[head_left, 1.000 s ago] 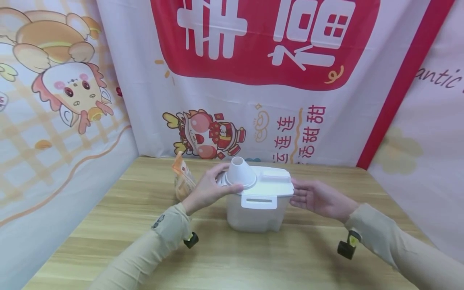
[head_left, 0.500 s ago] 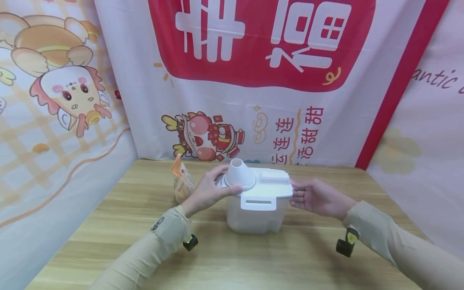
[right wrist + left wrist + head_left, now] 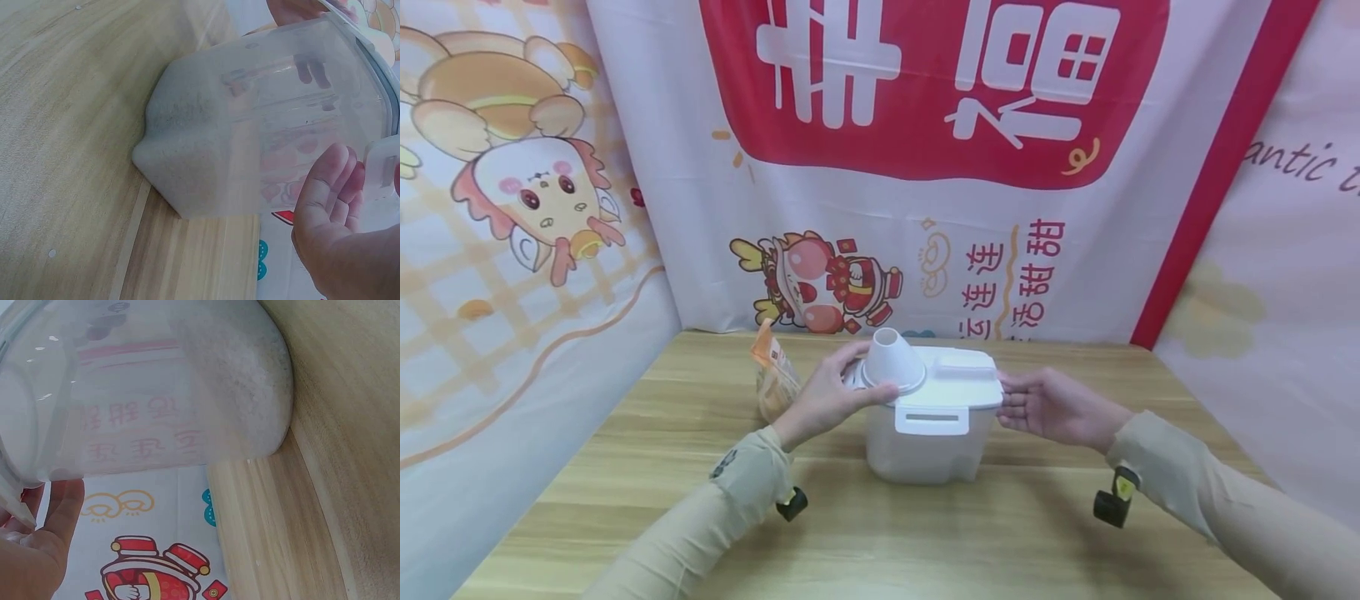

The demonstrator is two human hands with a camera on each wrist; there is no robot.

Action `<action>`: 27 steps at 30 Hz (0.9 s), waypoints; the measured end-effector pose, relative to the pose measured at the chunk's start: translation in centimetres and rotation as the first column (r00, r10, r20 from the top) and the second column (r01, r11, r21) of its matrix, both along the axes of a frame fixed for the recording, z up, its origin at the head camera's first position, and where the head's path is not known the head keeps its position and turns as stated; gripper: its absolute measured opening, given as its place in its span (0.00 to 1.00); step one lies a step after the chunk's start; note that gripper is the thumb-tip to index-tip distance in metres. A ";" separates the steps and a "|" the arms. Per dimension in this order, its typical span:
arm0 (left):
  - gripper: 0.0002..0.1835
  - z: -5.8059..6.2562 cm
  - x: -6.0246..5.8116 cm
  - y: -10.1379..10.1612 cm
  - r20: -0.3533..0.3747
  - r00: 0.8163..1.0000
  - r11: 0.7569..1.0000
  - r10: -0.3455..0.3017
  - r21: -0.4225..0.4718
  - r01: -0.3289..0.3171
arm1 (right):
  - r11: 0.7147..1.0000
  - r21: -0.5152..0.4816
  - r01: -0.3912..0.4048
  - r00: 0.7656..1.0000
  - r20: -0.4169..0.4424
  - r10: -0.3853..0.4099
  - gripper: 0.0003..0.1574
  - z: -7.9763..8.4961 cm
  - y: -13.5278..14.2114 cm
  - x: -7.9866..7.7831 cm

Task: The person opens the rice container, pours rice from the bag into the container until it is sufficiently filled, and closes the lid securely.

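A translucent storage container [image 3: 925, 450] stands upright on the table, with a white lid [image 3: 958, 382] and a cone-shaped white cap [image 3: 895, 360] at the lid's left end. Pale grains [image 3: 244, 381] lie in its bottom part. My left hand [image 3: 827, 396] grips the lid's left end, thumb along the front beside the cap; its other fingers reach behind and are partly hidden. At the right end my right hand [image 3: 1060, 408] has its fingers under a white side latch [image 3: 380, 169], with the thumb on the latch's other side, mostly cut off in the right wrist view.
An orange-topped clear bag [image 3: 777, 375] stands on the wooden table [image 3: 865, 542], left of the container and behind my left hand. A printed cloth [image 3: 1045, 275] hangs along the table's back edge, and more cloth closes off both sides. A front latch [image 3: 932, 420] faces me.
The view shifts slightly as the head moves. Both hands keep their places at the two ends of the container, and the container stays where it stood.
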State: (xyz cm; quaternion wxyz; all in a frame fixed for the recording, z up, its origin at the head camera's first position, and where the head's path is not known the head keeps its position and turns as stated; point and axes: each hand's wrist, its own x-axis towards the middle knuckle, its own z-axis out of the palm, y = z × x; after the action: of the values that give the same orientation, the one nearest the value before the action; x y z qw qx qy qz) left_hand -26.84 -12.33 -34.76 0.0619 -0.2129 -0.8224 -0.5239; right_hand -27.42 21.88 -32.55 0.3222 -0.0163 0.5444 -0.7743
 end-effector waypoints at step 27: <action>0.39 -0.2 0.2 -0.1 -0.010 1.000 1.000 0.020 -0.008 -0.020 | 0.999 0.018 -0.039 0.999 -0.027 0.040 0.11 -0.1 -0.1 0.0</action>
State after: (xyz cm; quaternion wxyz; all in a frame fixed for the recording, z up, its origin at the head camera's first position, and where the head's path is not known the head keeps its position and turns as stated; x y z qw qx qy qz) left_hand -26.68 -12.40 -34.98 0.0704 -0.2074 -0.8264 -0.5188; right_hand -27.41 21.82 -32.61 0.3300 -0.0349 0.5550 -0.7628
